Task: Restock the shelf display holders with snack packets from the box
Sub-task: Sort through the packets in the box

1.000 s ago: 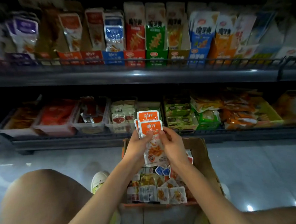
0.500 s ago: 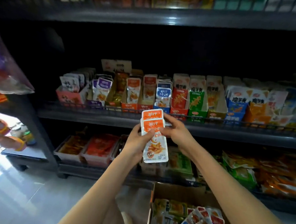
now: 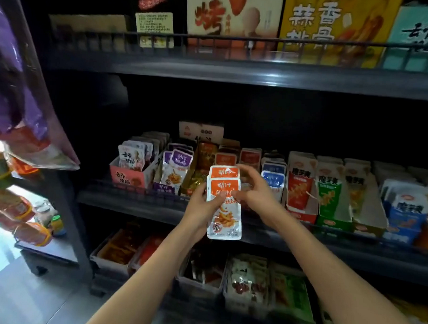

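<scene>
I hold a small stack of orange-and-white snack packets (image 3: 224, 212) upright in front of the middle shelf. My left hand (image 3: 200, 208) grips the stack's left edge from below. My right hand (image 3: 255, 188) pinches its upper right side. Just behind the stack stand the display holders (image 3: 130, 176) on the middle shelf, each with upright packets: pink, purple (image 3: 175, 169), orange (image 3: 225, 158), blue (image 3: 272, 179), red (image 3: 298, 191) and green (image 3: 327, 195). The box is out of view.
A wire rail (image 3: 132, 191) runs along the middle shelf's front edge. Large snack boxes (image 3: 331, 24) fill the top shelf. Clear bins of packets (image 3: 248, 285) sit on the bottom shelf. Bagged goods (image 3: 17, 117) hang at the left over grey floor (image 3: 20, 298).
Both hands have lifted the packet stack from over the box up to the middle shelf's holders. The view has risen too, so the box has dropped out of sight.
</scene>
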`<state>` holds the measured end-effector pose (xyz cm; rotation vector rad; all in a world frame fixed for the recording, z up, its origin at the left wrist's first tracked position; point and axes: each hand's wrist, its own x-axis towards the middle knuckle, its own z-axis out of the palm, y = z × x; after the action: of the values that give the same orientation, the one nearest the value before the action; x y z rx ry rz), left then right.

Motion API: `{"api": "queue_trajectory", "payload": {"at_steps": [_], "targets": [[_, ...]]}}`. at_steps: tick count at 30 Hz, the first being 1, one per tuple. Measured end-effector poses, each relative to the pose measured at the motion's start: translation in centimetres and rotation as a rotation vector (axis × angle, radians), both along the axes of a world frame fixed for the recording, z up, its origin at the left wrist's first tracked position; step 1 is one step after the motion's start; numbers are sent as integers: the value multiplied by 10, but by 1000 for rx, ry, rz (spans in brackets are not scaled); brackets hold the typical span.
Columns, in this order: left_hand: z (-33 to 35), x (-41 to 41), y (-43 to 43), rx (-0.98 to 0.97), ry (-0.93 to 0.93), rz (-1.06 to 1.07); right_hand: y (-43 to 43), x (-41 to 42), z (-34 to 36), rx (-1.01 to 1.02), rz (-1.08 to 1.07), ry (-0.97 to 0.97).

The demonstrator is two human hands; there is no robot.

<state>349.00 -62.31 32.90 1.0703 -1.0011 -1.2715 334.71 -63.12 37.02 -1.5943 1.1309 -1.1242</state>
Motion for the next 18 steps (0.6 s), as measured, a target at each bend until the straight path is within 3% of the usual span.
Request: {"api": "queue_trajectory", "payload": {"at_steps": [8,18], "targets": [[42,5,-98,-149,-137,114,-96,17,31,-181,-105,5],[6,2,-144,-116,-123,28,-139,9,-9,-209,-115,116]]}}
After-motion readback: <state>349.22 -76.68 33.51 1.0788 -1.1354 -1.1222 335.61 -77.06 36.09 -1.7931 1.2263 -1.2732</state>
